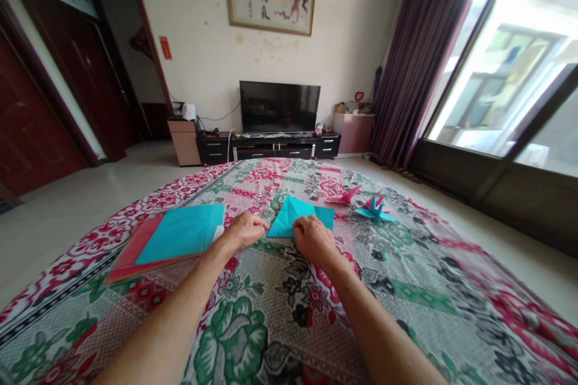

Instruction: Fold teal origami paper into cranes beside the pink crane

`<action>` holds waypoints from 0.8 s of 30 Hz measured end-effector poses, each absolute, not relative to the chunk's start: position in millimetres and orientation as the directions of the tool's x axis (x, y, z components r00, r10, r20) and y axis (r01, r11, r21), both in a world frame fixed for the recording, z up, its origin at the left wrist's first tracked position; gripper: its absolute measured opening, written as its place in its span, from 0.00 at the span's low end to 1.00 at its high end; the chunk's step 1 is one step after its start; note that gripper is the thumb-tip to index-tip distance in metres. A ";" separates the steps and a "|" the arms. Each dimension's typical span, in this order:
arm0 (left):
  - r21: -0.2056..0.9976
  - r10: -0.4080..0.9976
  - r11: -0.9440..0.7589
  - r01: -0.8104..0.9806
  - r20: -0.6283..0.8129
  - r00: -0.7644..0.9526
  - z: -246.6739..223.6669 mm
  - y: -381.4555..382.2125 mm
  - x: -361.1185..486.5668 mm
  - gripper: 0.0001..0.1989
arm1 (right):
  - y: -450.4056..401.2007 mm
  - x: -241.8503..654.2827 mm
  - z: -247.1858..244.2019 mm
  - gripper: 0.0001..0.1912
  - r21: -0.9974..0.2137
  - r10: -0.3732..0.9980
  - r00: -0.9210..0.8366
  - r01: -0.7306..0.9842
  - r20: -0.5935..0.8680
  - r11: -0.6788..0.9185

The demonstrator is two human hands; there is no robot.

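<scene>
A sheet of blue origami paper (289, 219), partly folded with a raised point at its top, lies on the cloth-covered table in front of me. At its lower left corner, my left hand (246, 230) has its fingers closed in a pinch on the edge. My right hand (315, 239) rests on the lower right part of the paper, fingers curled and closed against it. The fingertips of this hand are partly hidden, and so is the paper under them.
To the left lies a stack of blue paper (185, 231) over red paper (124, 252). Folded cranes stand at the right: a red crane (347, 197) and a blue crane (374, 210) with another pink one behind. A patterned tablecloth (235, 337) covers the round table.
</scene>
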State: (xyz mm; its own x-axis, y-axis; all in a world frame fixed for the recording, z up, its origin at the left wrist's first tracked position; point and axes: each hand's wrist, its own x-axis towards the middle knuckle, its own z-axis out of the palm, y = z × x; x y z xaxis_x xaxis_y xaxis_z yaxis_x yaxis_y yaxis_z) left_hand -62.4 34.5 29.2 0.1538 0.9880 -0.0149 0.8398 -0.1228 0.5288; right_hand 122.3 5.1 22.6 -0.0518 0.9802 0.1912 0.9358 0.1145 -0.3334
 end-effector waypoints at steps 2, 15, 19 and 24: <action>0.478 0.993 -0.108 0.872 0.004 0.121 30.1 31.6 -57.9 0.14 | 3.8 118.9 17.2 0.14 -0.325 0.973 -0.029 0.940 0.229 0.105; 0.338 0.997 -0.035 0.941 0.082 0.008 31.3 16.9 -38.5 0.15 | 3.9 119.6 5.1 0.14 -0.294 0.941 -0.020 0.948 0.338 0.126; 0.338 0.998 -0.025 0.941 0.069 0.002 31.7 16.7 -39.0 0.14 | 2.6 140.8 6.1 0.14 -0.297 0.937 0.015 0.950 0.349 0.095; 0.343 0.998 -0.042 0.938 0.067 0.020 31.5 16.9 -39.2 0.14 | -0.8 169.8 11.6 0.15 -0.285 0.941 0.112 0.958 0.321 -0.017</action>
State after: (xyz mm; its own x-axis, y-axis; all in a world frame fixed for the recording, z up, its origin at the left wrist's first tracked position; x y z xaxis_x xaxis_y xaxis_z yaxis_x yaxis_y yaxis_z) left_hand -39.2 16.9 31.5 0.0201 0.9975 0.0671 0.9385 -0.0419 0.3428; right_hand 169.8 -0.8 11.6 0.1118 0.9406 0.3206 0.9584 -0.0168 -0.2849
